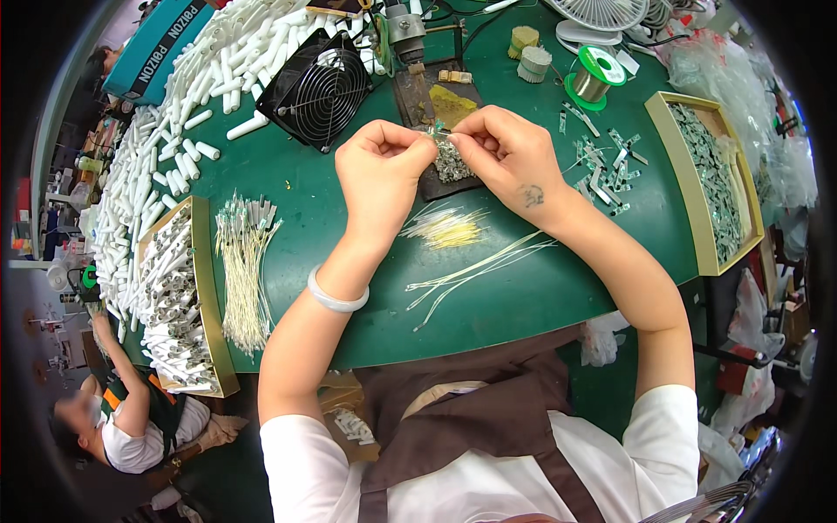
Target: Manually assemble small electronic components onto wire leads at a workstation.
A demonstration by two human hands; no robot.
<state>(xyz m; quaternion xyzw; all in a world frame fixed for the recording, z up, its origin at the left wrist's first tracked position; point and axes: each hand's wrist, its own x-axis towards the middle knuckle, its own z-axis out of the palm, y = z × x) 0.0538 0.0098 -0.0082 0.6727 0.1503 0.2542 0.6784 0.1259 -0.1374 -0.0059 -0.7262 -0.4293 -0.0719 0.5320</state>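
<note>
Over the pile of small metallic parts (452, 164), my left hand (382, 166) and my right hand (510, 150) meet in tight pinches. A small green piece (437, 128) shows between the left fingertips, too small to tell its kind. The right thumb and fingers are pressed together beside it; what they pinch is mostly hidden. Both hands stand in front of the soldering stand (418, 91), whose base carries a yellow pad (452, 105). Short white and yellow wires (446, 228) lie on the table below, with a few longer pale wires (475, 268) nearer to me.
White tubes (131, 200) heap up at left beside a black fan (316, 91). A box of tubes (179, 301) and a wired bundle (244, 270) sit near left. At right are a solder spool (593, 78), loose strips (610, 166) and a box of strips (697, 187). Another person (131, 418) sits at left.
</note>
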